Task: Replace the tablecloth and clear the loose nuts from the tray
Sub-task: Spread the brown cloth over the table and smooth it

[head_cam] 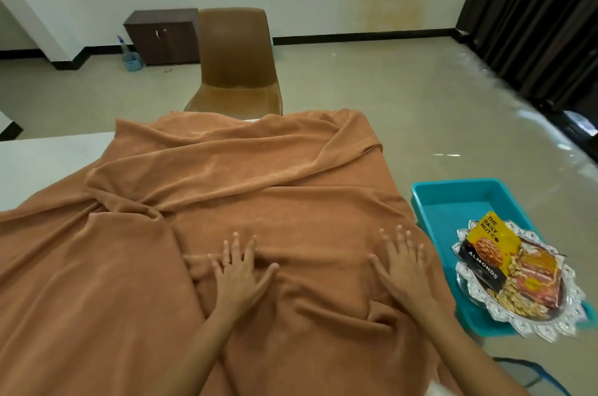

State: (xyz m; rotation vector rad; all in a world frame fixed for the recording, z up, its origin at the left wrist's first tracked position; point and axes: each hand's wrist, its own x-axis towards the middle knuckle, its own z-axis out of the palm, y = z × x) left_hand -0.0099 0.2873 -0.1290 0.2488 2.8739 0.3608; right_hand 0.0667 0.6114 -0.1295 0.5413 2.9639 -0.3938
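A brown fleece tablecloth lies rumpled over the white table, with long folds running across it. My left hand lies flat on the cloth with fingers spread. My right hand presses flat on the cloth near its right edge, fingers straight. To the right, an ornate silver tray rests on the rim of a teal plastic bin. On the tray lie a yellow and black almonds packet, a red packet and loose nuts.
A brown chair stands behind the table's far edge. A dark wooden cabinet and a blue spray bottle sit by the back wall. Dark curtains hang at the right. Tiled floor stretches beyond the table.
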